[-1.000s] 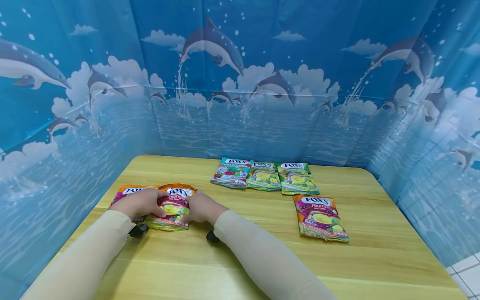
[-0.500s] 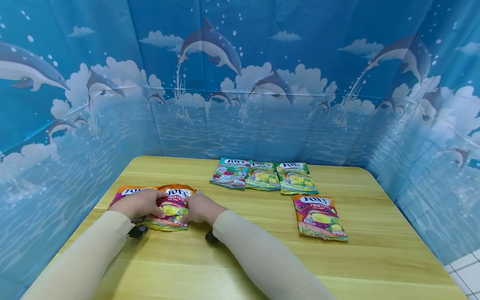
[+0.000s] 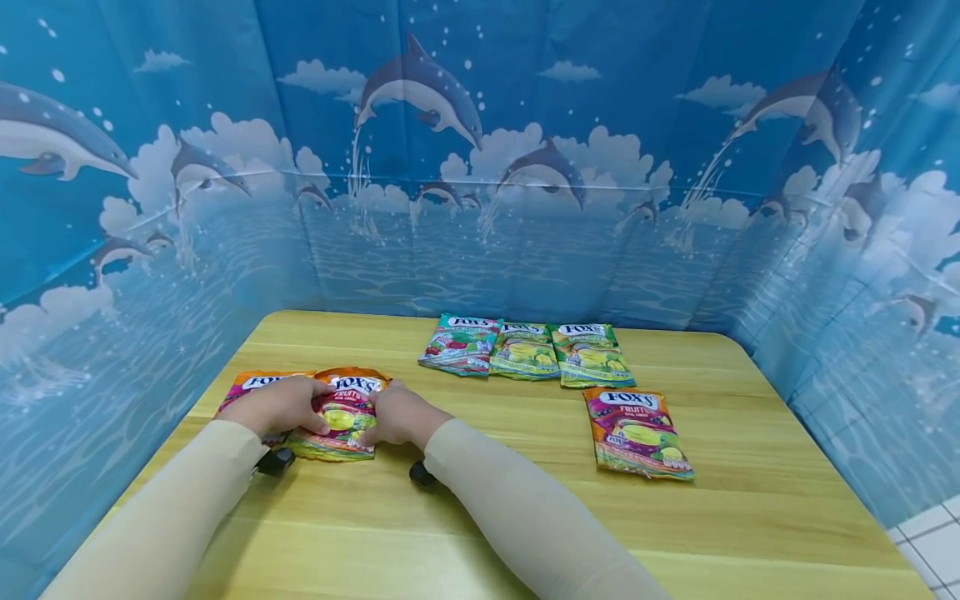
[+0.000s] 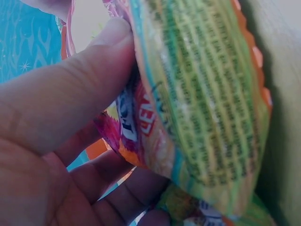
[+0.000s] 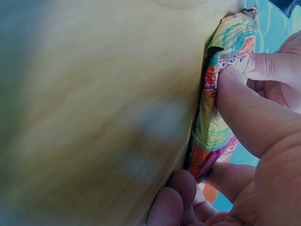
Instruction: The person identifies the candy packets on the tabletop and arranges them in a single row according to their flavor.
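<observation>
An orange and purple Fox's Fruits candy bag [image 3: 347, 421] lies face up on the left part of the table, gripped from both sides. My left hand [image 3: 283, 408] holds its left edge, the thumb on the bag and the fingers curled behind it in the left wrist view. On the opposite edge, my right hand [image 3: 401, 417] grips with thumb and fingers; the right wrist view shows the thumb [image 5: 240, 99] pressing the bag's side. A second orange and purple candy bag [image 3: 247, 385] sits just left, partly hidden by my left hand.
Near the back edge of the wooden table [image 3: 480, 517], a teal candy bag [image 3: 460, 346] and two green candy bags [image 3: 522, 352] stand in a row. Another orange and purple candy bag [image 3: 639, 433] lies to the right. A dolphin-print curtain [image 3: 480, 250] surrounds the table's back and sides.
</observation>
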`<state>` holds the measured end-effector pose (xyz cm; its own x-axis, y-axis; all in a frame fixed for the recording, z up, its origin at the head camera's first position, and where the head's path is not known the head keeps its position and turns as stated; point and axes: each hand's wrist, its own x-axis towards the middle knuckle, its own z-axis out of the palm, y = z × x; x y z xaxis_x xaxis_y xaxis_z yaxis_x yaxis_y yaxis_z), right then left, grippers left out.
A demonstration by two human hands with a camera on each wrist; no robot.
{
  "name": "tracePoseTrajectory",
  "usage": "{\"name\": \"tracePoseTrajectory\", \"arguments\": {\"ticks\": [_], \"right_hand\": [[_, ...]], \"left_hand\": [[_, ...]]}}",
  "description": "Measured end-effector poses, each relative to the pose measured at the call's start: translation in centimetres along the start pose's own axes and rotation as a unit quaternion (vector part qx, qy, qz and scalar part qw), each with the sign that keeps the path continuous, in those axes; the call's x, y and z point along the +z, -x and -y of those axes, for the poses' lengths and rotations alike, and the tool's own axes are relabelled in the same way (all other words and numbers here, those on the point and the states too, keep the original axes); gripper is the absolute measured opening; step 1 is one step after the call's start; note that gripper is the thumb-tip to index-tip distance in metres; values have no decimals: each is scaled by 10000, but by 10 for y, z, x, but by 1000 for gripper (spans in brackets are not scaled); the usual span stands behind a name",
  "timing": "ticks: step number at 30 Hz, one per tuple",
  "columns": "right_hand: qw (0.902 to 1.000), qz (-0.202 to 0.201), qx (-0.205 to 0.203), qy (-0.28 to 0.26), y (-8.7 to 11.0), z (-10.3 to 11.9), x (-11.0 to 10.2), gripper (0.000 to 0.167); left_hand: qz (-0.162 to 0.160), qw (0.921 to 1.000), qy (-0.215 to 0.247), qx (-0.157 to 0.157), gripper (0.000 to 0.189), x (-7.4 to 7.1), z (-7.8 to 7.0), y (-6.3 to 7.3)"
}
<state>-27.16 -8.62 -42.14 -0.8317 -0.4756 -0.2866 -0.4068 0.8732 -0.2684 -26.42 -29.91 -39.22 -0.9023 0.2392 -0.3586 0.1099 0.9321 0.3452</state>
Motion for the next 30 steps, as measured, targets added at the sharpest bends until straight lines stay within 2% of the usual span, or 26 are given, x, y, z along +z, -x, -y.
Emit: {"name": "tracePoseTrajectory", "arguments": {"ticks": [9, 20, 30], "right_hand": [[10000, 11, -46, 13, 0, -1, 0, 80], [9998, -12, 169, -107, 1, 1, 0, 81], [9995, -27, 205, -259, 2, 2, -3, 83]], "left_hand": [[15, 10000, -37, -22, 80, 1, 2, -3], [60, 9998, -26, -181, 80, 0, -1, -3], [127, 9991, -401, -21, 80, -3, -8, -4]]}}
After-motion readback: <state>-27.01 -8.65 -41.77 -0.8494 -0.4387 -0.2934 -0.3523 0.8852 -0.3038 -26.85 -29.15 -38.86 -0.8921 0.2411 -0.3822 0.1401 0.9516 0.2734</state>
